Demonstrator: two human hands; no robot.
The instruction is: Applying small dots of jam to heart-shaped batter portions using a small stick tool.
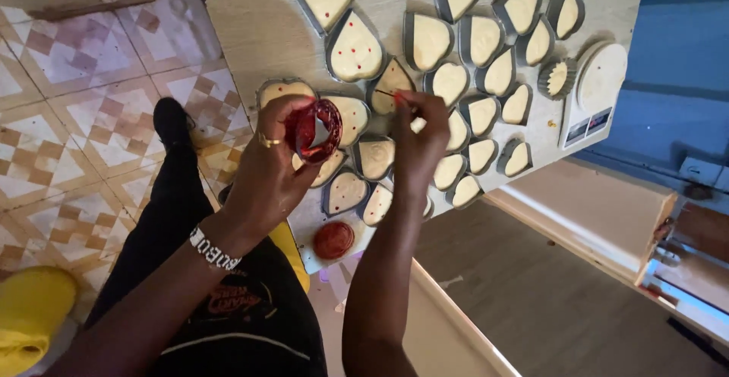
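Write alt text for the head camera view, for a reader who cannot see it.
Seen from above, a person's left hand holds a small red-stained jar while the right hand pinches a thin stick over teardrop-shaped tins of pale batter on a wooden table. Some tins carry red dots; a red lid lies near the table edge, a kitchen scale at the far side.

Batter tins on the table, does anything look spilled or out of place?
Nothing looks spilled. The heart-shaped tins lie filled and level; some carry red dots. The red lid lies loose at the table edge, off the red jar in the left hand.
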